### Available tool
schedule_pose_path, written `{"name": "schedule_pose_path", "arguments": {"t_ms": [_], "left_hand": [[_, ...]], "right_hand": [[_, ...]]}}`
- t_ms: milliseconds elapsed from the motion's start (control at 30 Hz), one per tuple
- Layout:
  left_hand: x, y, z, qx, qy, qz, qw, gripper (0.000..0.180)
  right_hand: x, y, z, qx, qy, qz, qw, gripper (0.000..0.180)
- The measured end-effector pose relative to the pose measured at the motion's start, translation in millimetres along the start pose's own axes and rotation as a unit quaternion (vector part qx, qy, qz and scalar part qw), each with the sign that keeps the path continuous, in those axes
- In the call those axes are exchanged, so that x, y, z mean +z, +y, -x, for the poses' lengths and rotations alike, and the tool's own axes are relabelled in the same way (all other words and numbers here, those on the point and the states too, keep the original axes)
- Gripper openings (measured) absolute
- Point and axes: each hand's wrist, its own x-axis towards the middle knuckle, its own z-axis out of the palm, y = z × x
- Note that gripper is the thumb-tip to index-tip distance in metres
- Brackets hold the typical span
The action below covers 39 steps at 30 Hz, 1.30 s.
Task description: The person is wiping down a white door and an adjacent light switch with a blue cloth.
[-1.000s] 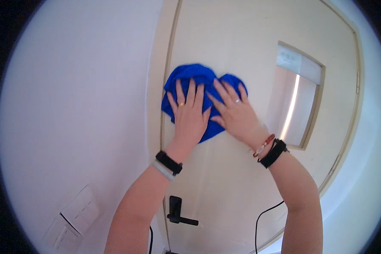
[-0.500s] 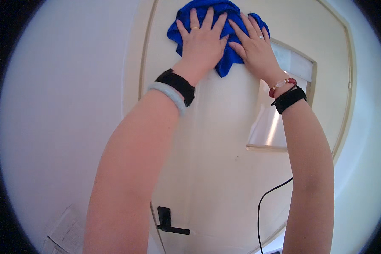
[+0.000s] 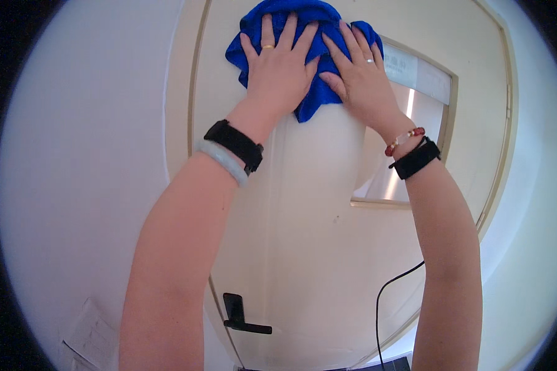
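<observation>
A rumpled blue cloth lies against the upper part of a cream door. My left hand presses on its left half, fingers spread and a ring on one of them. Beside it, my right hand rests flat on the cloth's right part with the fingers stretched upward. Both palms are hidden against the fabric. On my left wrist are a black strap and a pale bangle; the right wrist has a red beaded bracelet and a black strap.
Right of the cloth, the door has a window pane, partly behind my right wrist. A black door handle sits low on the left. A black cable hangs beside my right forearm. White walls flank the door frame.
Both hands and the cloth have shifted a little left and down in the picture. The door, its window and its handle also appear shifted, as the view has moved slightly.
</observation>
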Motion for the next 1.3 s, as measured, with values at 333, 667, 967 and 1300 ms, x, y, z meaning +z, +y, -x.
{"name": "schedule_pose_path", "arguments": {"t_ms": [333, 667, 967, 1300], "left_hand": [[-39, 40, 63, -0.036, -0.087, 0.032, 0.995, 0.056], [-82, 67, 149, -0.055, -0.21, 0.088, 0.972, 0.061], [-94, 86, 222, -0.104, -0.307, 0.096, 0.941, 0.064], [-95, 79, 198, -0.119, -0.194, 0.061, 0.972, 0.064]], "right_hand": [[-25, -39, 60, 0.039, -0.095, -0.067, 0.992, 0.061], [-51, -98, 134, 0.061, -0.207, -0.121, 0.969, 0.062], [-60, -121, 181, 0.009, -0.286, -0.176, 0.942, 0.059], [-55, -124, 157, 0.026, -0.211, -0.144, 0.967, 0.061]]}}
